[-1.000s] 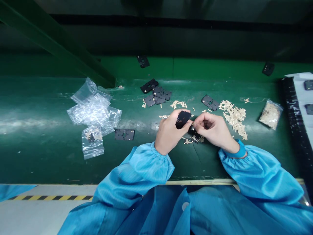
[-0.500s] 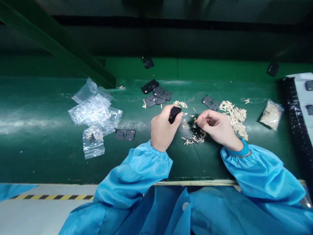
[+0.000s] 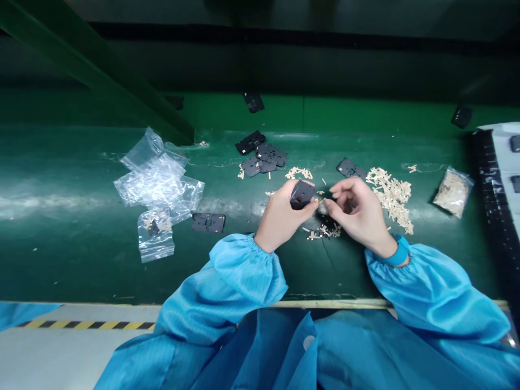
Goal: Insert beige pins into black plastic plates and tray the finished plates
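My left hand [image 3: 281, 215] grips a small black plastic plate [image 3: 301, 194], holding it up over the green work surface [image 3: 73, 238]. My right hand [image 3: 357, 214] is close beside it, fingertips pinched on a tiny beige piece [image 3: 320, 201] at the plate's right edge. Under my hands lies a small scatter of beige pieces [image 3: 323, 232]. Both arms wear blue sleeves.
More black plates [image 3: 262, 154] lie behind my hands, one [image 3: 208, 222] to the left and one [image 3: 349, 168] to the right. A heap of beige pieces [image 3: 390, 196], a filled bag [image 3: 452, 191] and empty clear bags [image 3: 156, 187] lie around. A green beam [image 3: 97, 70] slants at left.
My left hand swung the black plate away to the left, then brought it back toward my right hand. The right hand's pinched fingers now meet the plate's edge again.
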Demonstrator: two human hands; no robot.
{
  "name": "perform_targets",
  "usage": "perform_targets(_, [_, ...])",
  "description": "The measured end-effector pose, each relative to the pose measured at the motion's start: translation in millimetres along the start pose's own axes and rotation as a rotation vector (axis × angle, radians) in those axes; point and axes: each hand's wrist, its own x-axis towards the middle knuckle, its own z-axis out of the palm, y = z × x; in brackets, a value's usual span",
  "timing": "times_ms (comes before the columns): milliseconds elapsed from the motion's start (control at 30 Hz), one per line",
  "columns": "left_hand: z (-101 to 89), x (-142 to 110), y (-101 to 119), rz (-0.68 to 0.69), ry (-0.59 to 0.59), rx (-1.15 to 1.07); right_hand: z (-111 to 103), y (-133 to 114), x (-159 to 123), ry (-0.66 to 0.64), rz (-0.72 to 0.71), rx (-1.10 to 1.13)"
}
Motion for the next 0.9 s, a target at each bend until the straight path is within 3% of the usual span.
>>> perform_targets(100, [-0.1, 0.6, -1.1, -0.014, 0.009, -0.061, 3.8, -0.2, -3.6, 0.079, -0.250, -0.153])
perform_targets(200, [0.4, 0.4, -1.4, -0.020, 0.001, -0.104, 7.0, -0.7, -5.5, 0.030, -0.342, -0.201])
perform_targets(500, [2.9, -1.5, 1.6, 0.011, 0.016, -0.053, 12.4, -7.6, -6.9, 0.087, -0.270, -0.228])
perform_targets(667, [1.5, -2.7, -2.9, 0.084, 0.107, 0.089, -1.9, 7.9, 7.1, 0.243, -0.138, -0.320])
perform_targets(800, [-0.2, -7.8, -8.7, 0.262, 0.164, 0.209, -16.2, 23.8, 17.2, 0.238, -0.185, -0.573])
perform_targets(900, [-1.8, -11.5, -13.4, 0.456, 0.171, 0.274, -18.7, 23.3, 16.2, 0.217, -0.204, -0.566])
